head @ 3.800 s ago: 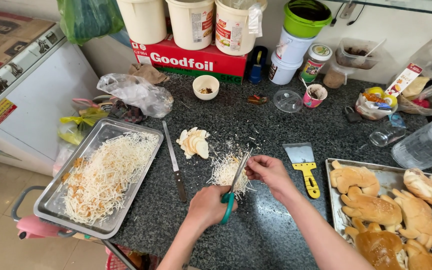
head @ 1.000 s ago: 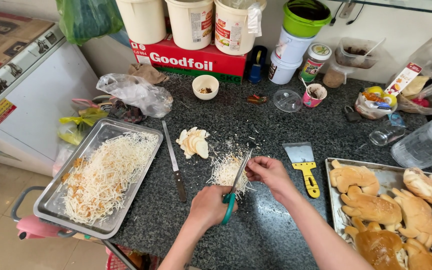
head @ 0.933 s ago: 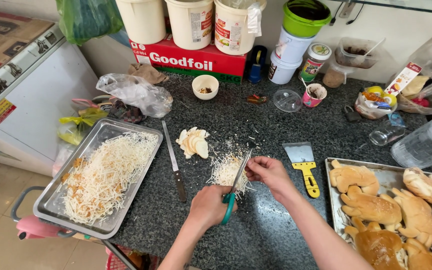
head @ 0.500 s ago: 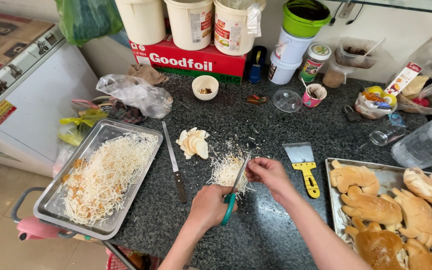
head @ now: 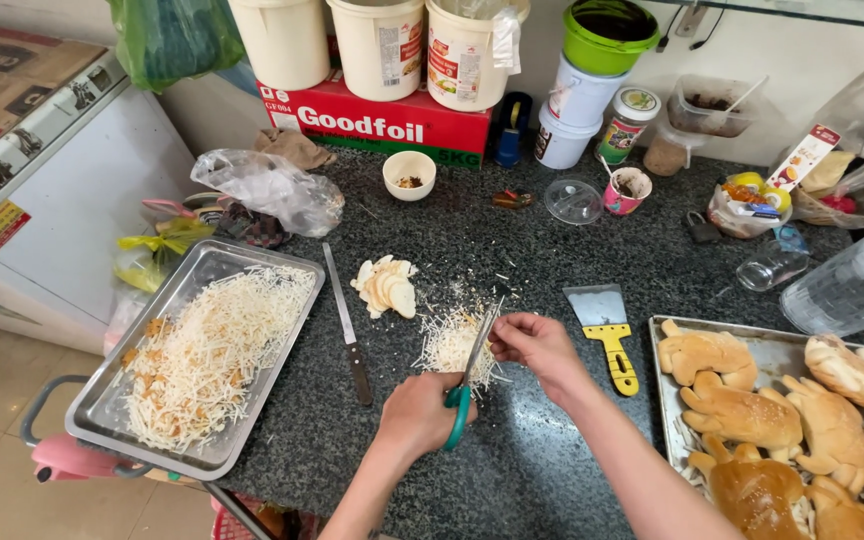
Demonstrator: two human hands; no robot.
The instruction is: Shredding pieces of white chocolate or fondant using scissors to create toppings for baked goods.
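Nearest to me, my left hand (head: 420,412) is clenched around the green plastic handle of the steel-bladed scissors (head: 465,378), fingers curled tight through the loops, with the blades slanting up into the pile of pale shredded strips (head: 452,342) on the dark speckled stone table (head: 512,470). My right hand (head: 537,345) sits just beside the blades, its fingers pinched shut on a small piece at the tips; what it is I cannot tell. I judge the shreds light, soft and quick to scatter, best gathered in a loose pinch, while the scissors are stiff and want a firm grip at the handle. To the left lie a long wooden-handled knife (head: 348,328) and a rectangular metal tray of shredded strips (head: 132,375); to the right, a yellow-handled metal scraper (head: 607,335) and a tray of golden shaped buns (head: 782,352). Beyond the pile sits a small heap of pale slices (head: 387,287).
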